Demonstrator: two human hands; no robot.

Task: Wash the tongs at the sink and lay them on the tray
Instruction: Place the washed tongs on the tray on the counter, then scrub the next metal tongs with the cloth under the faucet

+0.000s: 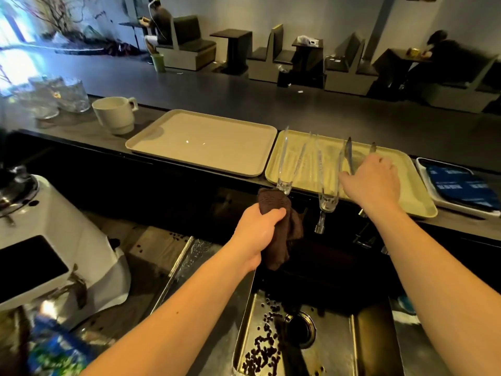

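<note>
On the yellow-green tray at the counter's edge above the sink, a pair of metal tongs lies with its tips pointing away from the person, its near end under the right hand. That hand rests palm-down over the tongs, fingers curled around them. Two pairs of clear plastic tongs lie on the same tray to the left, their hinged ends overhanging the near rim. The left hand is clenched around a brown cloth, held over the sink's back edge just below the tray. An empty beige tray sits immediately left of the yellow-green one, with a white mug and glassware farther left on the counter. A faucet hangs beneath the counter lip. Coffee beans are scattered across the steel sink near its drain. A white machine stands at left.
</note>
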